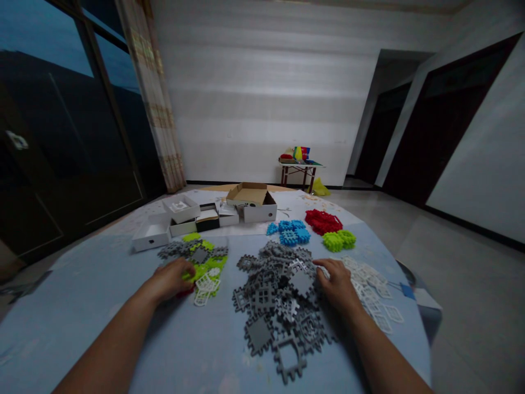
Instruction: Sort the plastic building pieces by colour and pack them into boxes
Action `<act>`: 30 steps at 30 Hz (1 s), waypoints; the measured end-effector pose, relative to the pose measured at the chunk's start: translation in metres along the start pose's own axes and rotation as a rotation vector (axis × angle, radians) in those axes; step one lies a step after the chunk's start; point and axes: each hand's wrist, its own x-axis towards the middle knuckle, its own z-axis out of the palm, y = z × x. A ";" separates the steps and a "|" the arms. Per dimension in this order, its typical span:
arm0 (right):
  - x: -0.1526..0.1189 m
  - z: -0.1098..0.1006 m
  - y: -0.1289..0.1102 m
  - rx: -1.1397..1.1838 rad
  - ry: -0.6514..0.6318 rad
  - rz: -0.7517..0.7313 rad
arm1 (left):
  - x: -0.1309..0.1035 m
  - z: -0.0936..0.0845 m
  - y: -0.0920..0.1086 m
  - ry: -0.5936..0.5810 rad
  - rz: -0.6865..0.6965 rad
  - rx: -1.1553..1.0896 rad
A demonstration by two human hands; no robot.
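Note:
My left hand (173, 278) is at the left edge of a mixed pile of green pieces (211, 268), grey pieces and white frames (206, 288). Its fingers curl by a red piece (185, 290); whether they grip anything is hidden. My right hand (334, 279) rests against the right side of a large heap of grey notched plastic pieces (283, 290), thumb and forefinger apart, with nothing visible between them. Right of that hand lie scattered white frames (371, 290).
Blue pieces (290, 232), red pieces (323, 221) and bright green pieces (339, 241) lie behind the grey heap. Open white boxes (151, 232) and a brown-lined box (248, 195) stand at the back left and middle of the round table (192, 350).

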 end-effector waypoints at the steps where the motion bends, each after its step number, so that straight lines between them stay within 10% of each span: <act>1: 0.000 0.000 0.000 0.005 0.001 -0.001 | 0.000 0.000 -0.001 0.007 0.000 -0.019; 11: 0.004 0.005 0.011 0.057 0.023 -0.063 | 0.016 -0.007 0.001 0.141 0.010 -0.353; 30: 0.005 -0.005 -0.004 0.155 -0.004 0.012 | 0.024 0.024 -0.023 -0.050 -0.039 -0.319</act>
